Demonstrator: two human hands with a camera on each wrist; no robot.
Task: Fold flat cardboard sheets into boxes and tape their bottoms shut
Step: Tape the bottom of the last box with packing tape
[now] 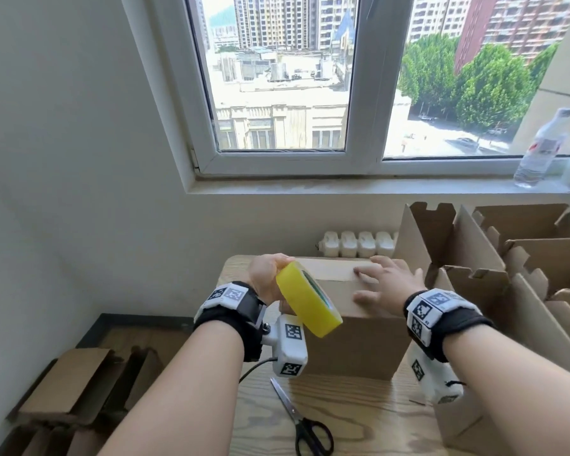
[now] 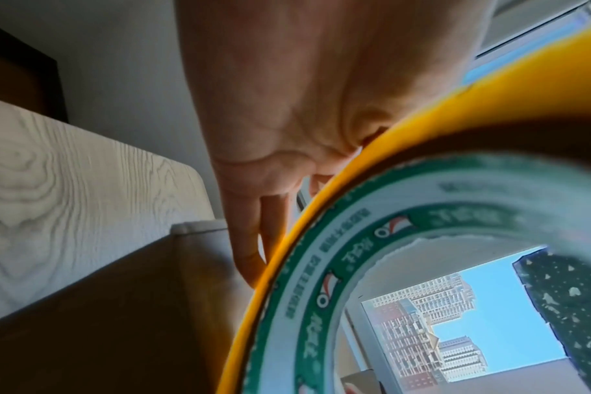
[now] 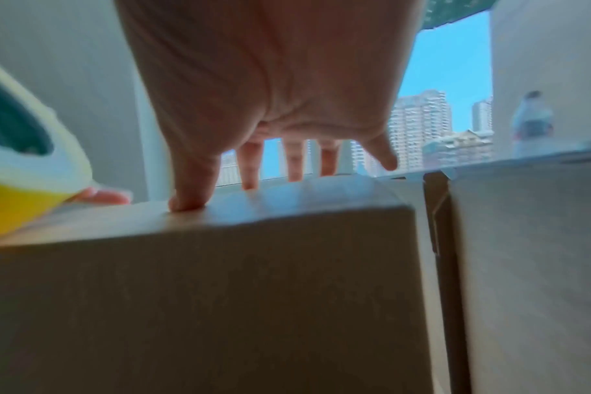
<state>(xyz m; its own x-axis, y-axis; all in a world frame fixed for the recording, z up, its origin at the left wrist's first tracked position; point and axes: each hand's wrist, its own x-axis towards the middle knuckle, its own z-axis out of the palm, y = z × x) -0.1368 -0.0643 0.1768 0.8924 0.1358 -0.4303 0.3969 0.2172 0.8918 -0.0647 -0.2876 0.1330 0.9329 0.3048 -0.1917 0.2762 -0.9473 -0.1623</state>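
A folded cardboard box (image 1: 352, 340) stands on the wooden table, its closed flaps facing up. A strip of clear tape (image 1: 338, 270) runs along the flap seam. My right hand (image 1: 380, 283) lies flat on the box top, fingers spread and pressing (image 3: 189, 205). My left hand (image 1: 267, 274) grips a yellow tape roll (image 1: 306, 302) with a green-printed core (image 2: 355, 266) at the box's left edge, tilted toward me. In the right wrist view the tape roll (image 3: 20, 192) touches the box (image 3: 203, 293) at the left.
Black-handled scissors (image 1: 305, 426) lie on the table (image 1: 359, 419) in front of the box. Several folded open boxes (image 1: 524, 268) crowd the right side. Flat cardboard sheets (image 1: 73, 393) are stacked on the floor at left. A plastic bottle (image 1: 540, 149) stands on the windowsill.
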